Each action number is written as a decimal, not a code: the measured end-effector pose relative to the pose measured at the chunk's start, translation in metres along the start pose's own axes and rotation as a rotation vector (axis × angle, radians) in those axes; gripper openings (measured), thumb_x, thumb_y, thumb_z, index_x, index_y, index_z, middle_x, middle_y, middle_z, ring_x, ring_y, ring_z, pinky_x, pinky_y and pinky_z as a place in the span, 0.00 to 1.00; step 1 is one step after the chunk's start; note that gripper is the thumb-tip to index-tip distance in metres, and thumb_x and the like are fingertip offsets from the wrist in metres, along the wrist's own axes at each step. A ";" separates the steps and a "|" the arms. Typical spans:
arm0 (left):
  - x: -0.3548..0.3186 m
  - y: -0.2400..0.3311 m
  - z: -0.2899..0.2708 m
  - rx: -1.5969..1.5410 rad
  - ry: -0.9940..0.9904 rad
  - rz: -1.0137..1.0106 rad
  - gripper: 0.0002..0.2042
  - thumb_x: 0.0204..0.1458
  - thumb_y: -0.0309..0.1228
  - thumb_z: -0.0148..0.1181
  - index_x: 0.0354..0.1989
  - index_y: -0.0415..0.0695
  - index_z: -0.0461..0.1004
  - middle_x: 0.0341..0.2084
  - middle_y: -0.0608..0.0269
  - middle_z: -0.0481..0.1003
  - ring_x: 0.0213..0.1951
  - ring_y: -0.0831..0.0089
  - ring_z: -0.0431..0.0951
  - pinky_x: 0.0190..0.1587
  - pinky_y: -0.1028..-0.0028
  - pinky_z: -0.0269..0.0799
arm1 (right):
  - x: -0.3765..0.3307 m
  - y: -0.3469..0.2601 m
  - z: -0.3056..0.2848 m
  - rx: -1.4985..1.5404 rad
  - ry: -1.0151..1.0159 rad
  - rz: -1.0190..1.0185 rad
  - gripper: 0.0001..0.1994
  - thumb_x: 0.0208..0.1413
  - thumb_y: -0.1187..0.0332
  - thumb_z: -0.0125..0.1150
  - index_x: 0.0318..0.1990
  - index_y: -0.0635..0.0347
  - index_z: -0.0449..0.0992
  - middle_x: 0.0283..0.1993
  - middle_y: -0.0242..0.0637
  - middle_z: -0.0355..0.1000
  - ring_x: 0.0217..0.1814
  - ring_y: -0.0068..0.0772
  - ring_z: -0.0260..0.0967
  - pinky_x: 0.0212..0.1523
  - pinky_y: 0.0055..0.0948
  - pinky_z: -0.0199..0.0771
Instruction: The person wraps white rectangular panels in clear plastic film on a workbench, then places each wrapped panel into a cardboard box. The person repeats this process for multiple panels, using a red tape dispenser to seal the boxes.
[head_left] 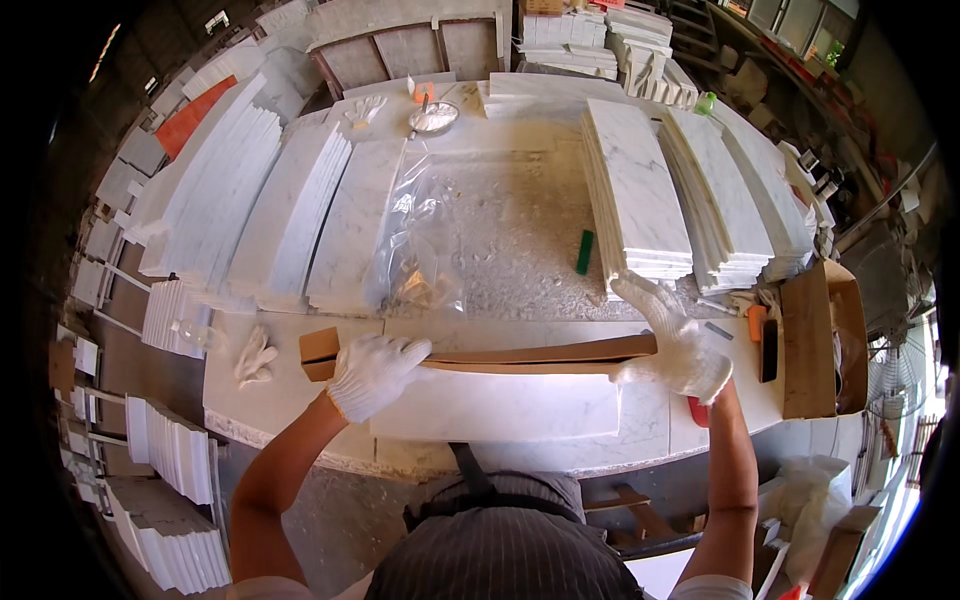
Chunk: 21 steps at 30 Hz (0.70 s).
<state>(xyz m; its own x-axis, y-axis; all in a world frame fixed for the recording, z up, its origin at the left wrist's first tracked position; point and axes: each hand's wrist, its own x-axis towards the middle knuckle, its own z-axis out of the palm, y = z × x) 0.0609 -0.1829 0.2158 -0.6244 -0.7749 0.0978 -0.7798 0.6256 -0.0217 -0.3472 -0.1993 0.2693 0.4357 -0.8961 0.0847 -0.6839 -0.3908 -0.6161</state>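
A long, narrow brown cardboard box [545, 354] lies across the near part of the worktable, folded lengthwise, with a dark gap along it. Alongside its near edge rests a white marble tile [495, 405]. My left hand [375, 375], in a white knitted glove, is closed over the box near its left end; a folded end flap [319, 352] sticks out beyond it. At the other end my right hand [685, 345], gloved too, has its fingers spread forward and its thumb against the near edge. Its palm side and what lies under it are hidden.
Stacks of marble tiles stand at the left [290, 215] and right [640, 190]. Clear plastic film [425, 250] and a green block [585, 252] lie between them. A bowl of white powder [433, 118] is farther back, a spare glove [256, 357] left, an open carton [810, 345] right.
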 end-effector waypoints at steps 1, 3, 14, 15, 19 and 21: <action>0.000 -0.001 0.000 0.000 0.015 0.009 0.13 0.54 0.44 0.62 0.36 0.48 0.71 0.21 0.63 0.75 0.26 0.65 0.79 0.28 0.67 0.73 | 0.000 0.002 -0.008 0.043 -0.132 0.023 0.42 0.43 0.50 0.77 0.67 0.51 0.67 0.69 0.44 0.64 0.74 0.50 0.55 0.75 0.46 0.52; 0.000 -0.002 0.001 -0.001 0.036 0.010 0.13 0.54 0.44 0.62 0.36 0.48 0.71 0.21 0.63 0.75 0.26 0.65 0.79 0.28 0.67 0.73 | 0.004 0.001 -0.020 0.128 -0.396 0.068 0.45 0.41 0.50 0.78 0.68 0.51 0.66 0.69 0.44 0.64 0.73 0.50 0.57 0.74 0.45 0.55; 0.004 -0.007 0.000 0.007 0.034 0.009 0.14 0.50 0.43 0.65 0.37 0.50 0.70 0.21 0.67 0.74 0.25 0.68 0.79 0.27 0.69 0.73 | -0.017 0.049 -0.064 0.460 -0.052 -0.154 0.51 0.38 0.53 0.79 0.72 0.53 0.60 0.73 0.45 0.60 0.76 0.47 0.54 0.75 0.50 0.49; 0.003 -0.008 0.000 0.005 0.033 0.010 0.14 0.51 0.43 0.64 0.37 0.50 0.70 0.21 0.67 0.74 0.25 0.68 0.79 0.27 0.68 0.73 | -0.017 0.041 -0.065 0.138 -0.178 0.018 0.51 0.37 0.52 0.80 0.71 0.52 0.61 0.73 0.45 0.59 0.76 0.48 0.53 0.76 0.49 0.48; 0.005 -0.009 0.003 -0.029 0.032 -0.015 0.16 0.50 0.46 0.66 0.40 0.50 0.75 0.21 0.64 0.76 0.25 0.64 0.78 0.28 0.67 0.72 | -0.037 0.049 -0.031 -0.316 -0.205 0.057 0.34 0.44 0.66 0.73 0.64 0.52 0.72 0.68 0.47 0.65 0.75 0.56 0.53 0.76 0.53 0.45; 0.003 -0.008 0.003 -0.040 0.017 -0.056 0.18 0.49 0.48 0.66 0.41 0.49 0.77 0.21 0.62 0.76 0.25 0.63 0.78 0.29 0.66 0.72 | -0.046 0.043 -0.017 -0.453 -0.032 -0.035 0.25 0.50 0.77 0.64 0.60 0.56 0.75 0.63 0.49 0.70 0.71 0.60 0.57 0.73 0.55 0.51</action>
<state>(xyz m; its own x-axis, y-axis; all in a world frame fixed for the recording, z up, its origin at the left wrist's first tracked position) 0.0652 -0.1908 0.2132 -0.5791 -0.8072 0.1142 -0.8107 0.5850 0.0240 -0.4064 -0.1781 0.2522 0.4759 -0.8767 0.0707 -0.8525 -0.4796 -0.2081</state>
